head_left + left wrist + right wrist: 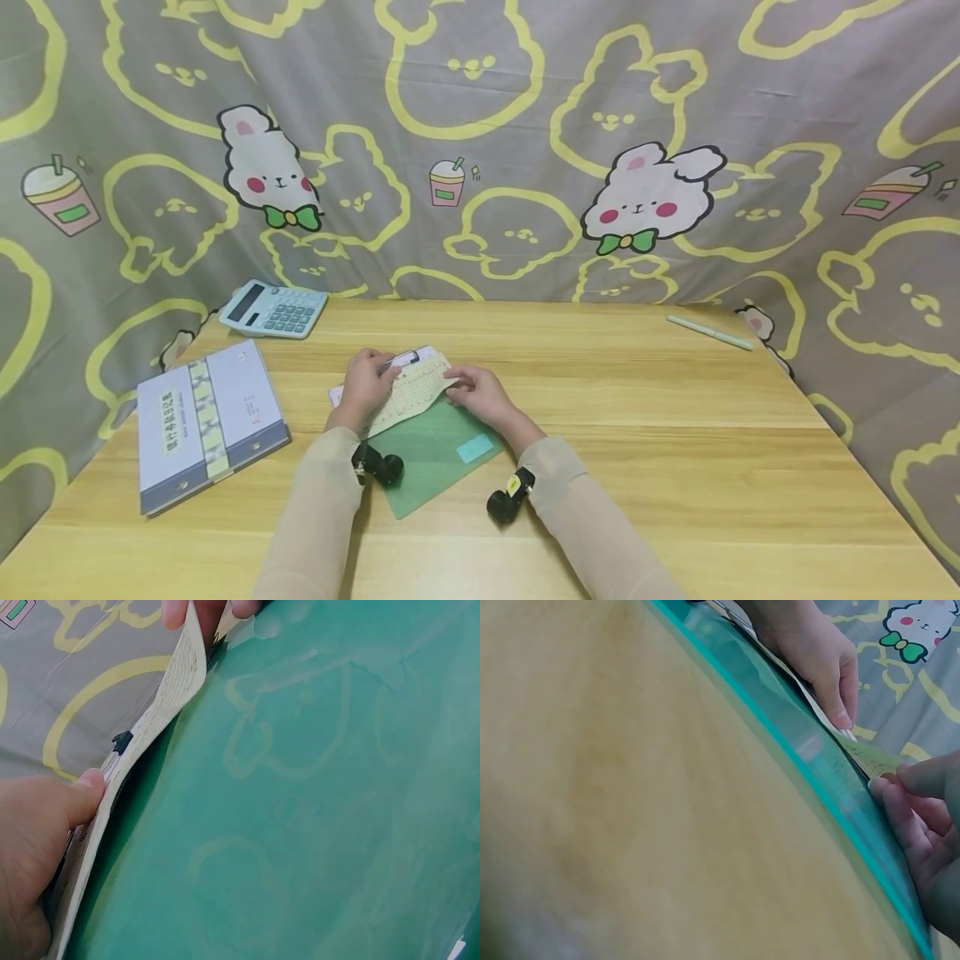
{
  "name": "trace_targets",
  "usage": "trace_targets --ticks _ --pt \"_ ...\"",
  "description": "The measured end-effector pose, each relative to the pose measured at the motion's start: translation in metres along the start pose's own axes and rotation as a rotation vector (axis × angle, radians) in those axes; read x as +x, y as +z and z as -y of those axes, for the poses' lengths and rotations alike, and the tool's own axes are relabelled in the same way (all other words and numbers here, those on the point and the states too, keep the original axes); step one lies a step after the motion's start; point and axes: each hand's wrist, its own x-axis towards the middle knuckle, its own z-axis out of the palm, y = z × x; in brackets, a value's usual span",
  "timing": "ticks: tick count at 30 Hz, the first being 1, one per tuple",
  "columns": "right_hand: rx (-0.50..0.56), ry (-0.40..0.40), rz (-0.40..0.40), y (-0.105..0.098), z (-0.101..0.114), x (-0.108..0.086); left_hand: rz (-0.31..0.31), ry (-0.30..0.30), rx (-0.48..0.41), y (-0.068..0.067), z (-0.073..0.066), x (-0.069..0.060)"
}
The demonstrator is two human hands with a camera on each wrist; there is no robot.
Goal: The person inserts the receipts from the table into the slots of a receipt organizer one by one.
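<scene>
A thin stack of yellowish printed papers is held over a green translucent folder, which has a light blue label. My left hand grips the stack along its left side, thumb on top. White paper with a black clip shows at the stack's back edge. At the right end, my right hand pinches the papers' corner between thumb and fingers, as the right wrist view shows. The sheets bend upward toward that corner in the left wrist view. Part of the folder's far edge is hidden beneath the papers.
To the left lies a thick binder with a patterned band. A light blue calculator sits behind it, and a pale pen lies at the back right. A patterned curtain hangs behind the wooden table.
</scene>
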Motion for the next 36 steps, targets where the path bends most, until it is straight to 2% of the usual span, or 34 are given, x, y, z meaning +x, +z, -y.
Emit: trace_targets --ticks 10,19,25,30,36 --pt "0.034 0.032 0.000 0.002 -0.001 0.005 -0.019 0.032 0.017 0.000 0.000 0.000" --pt "-0.024 0.052 0.023 0.001 0.004 0.006 0.001 0.027 0.053 -0.001 0.000 0.001" --pt "-0.038 0.023 0.041 0.001 0.005 0.007 0.036 0.023 0.077 -0.003 -0.002 0.001" --pt "-0.046 0.021 0.057 0.001 0.007 0.008 0.019 0.032 0.084 -0.003 -0.002 0.001" --pt "-0.114 0.059 0.052 0.002 0.012 0.012 0.010 0.029 0.078 -0.003 -0.002 0.001"
